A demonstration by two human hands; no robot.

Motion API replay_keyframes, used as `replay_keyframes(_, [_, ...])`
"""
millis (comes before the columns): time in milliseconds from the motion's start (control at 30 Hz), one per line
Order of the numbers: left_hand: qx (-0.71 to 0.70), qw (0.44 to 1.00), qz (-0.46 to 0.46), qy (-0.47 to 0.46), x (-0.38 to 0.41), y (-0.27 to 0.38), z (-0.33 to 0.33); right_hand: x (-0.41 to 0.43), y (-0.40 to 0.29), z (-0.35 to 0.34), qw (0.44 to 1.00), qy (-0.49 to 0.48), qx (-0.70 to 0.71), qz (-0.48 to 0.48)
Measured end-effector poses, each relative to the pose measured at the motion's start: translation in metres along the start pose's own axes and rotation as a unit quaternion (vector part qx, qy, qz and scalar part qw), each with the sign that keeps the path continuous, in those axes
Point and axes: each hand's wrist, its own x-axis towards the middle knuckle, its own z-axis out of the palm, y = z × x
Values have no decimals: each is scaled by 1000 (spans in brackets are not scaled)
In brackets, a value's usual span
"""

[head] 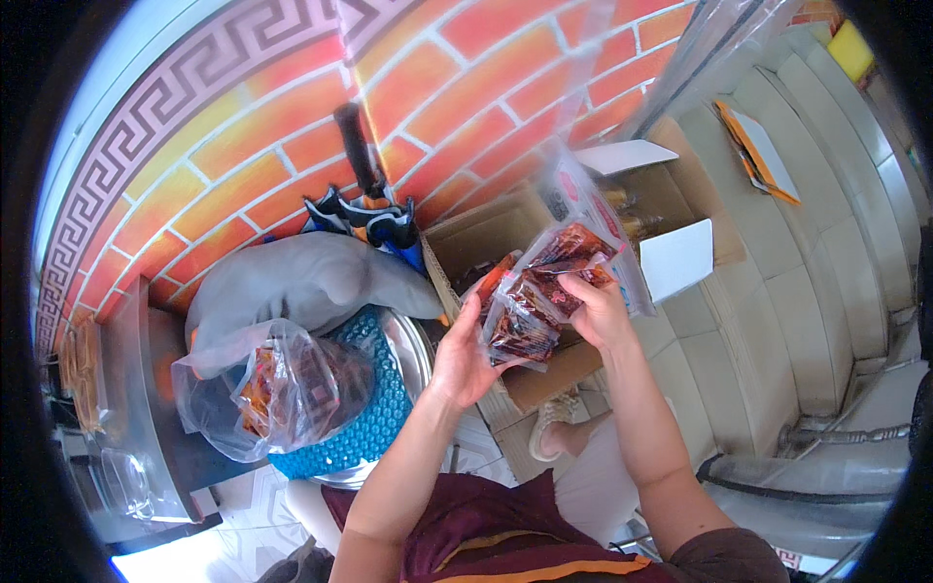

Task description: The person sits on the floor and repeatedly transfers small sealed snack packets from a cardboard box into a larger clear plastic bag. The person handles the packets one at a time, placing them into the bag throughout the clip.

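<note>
Several clear plastic packets of dark red-brown food (521,342) are spread between my two hands. My left hand (463,357) supports them from the left, with the thumb up along their edge. On the other side my right hand (599,307) pinches one packet (557,286) between thumb and fingers. Directly below stands an open cardboard box (481,218), and dark packets show inside it, partly hidden by my hands. A clear plastic bag (306,393) filled with similar packets rests to the left on a blue bubble-textured cover (390,408).
The cover lies over a round metal stool (412,342). Behind it are a grey plush toy (284,277) and a folded umbrella (357,149) against the brick-patterned wall (466,95). A printed plastic pack (583,197) and a second open box (660,193) adjoin tiled steps (802,291).
</note>
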Motion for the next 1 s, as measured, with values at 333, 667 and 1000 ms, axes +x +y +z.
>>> replay_keyframes(333, [76,991,83,73,6,-11,-3,1,12,3,983,-56,170,28])
replay_keyframes(667, [-22,991,93,94,-5,-13,-42,10,3,12,945,-52,322,24])
replay_keyframes(1000, [5,986,131,107,-6,0,-50,8,4,8,949,-83,296,66])
